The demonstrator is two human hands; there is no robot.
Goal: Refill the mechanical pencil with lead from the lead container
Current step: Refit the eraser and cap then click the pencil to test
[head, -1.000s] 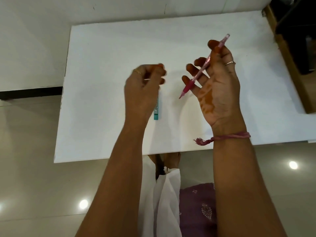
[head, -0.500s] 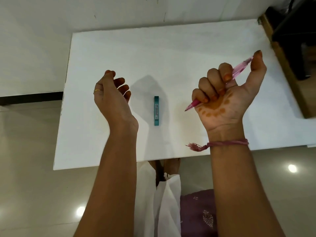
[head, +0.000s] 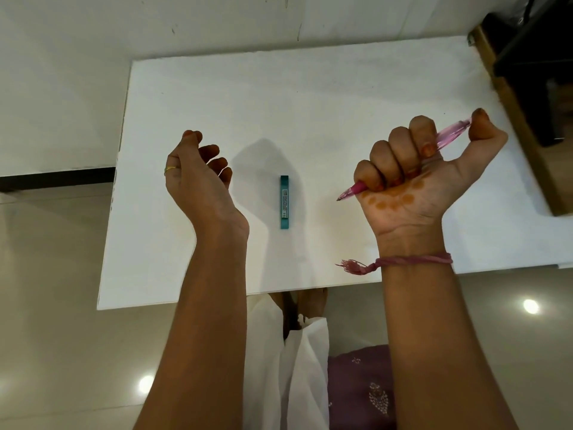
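your right hand [head: 424, 169] is fisted round the pink mechanical pencil [head: 446, 141], thumb on its cap; your left hand [head: 198, 175] hangs loosely curled, holding nothing. the teal lead container [head: 284, 201] lies flat on the white table [head: 310, 97] between them: light, slick, likely brittle leads inside, so pinch its long sides gently

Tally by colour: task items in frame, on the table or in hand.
Pink: 1, the mechanical pencil, gripped in the right hand.
Teal: 1, the lead container, lying flat on the white table, between the hands.
Left hand holds nothing.
Total: 2
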